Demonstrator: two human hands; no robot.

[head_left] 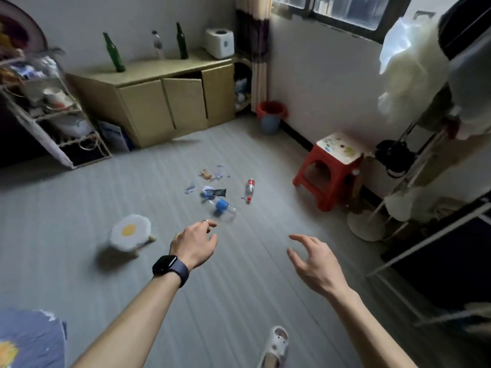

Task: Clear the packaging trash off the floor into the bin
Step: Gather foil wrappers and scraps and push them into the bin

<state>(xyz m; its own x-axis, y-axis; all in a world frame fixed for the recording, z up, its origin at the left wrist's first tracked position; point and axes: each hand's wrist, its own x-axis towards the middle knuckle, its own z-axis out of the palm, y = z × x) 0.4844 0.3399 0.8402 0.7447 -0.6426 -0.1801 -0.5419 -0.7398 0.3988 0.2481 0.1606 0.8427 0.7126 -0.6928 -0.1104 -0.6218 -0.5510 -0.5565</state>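
Left hand point(195, 241) and right hand point(316, 264), fingers point(300, 238) apart, empty; open floor point(132, 187) before trash point(212, 193).

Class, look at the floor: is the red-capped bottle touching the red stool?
Apart. The head view shows a strip of bare grey floor between the bottle and the stool.

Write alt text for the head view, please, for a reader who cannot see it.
A person's left hand and right hand, both empty, reach toward packaging scraps and two plastic bottles on the floor; a red-lined bin stands by the wall.
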